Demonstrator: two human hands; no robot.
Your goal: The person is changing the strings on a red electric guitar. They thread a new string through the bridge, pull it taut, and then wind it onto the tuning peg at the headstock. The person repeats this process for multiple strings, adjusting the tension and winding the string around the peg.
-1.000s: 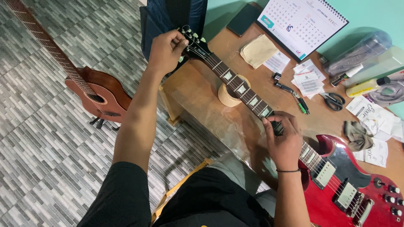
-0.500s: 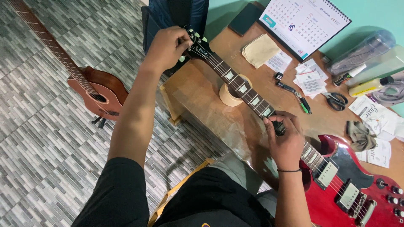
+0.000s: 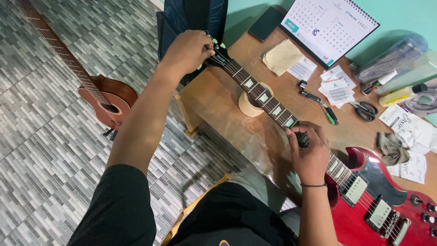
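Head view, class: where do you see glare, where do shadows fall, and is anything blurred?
Head view: soft glare on the red guitar body and the glossy table; the left hand and arm shadow the tabletop's corner; the calendar shadows the wall; focus is sharp, edges slightly stretched.

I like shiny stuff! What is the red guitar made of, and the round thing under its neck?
The red electric guitar looks like wood under glossy red lacquer: light glints off its body. The round tape roll under the neck looks like matte tan paper or cardboard, though I can't be sure.
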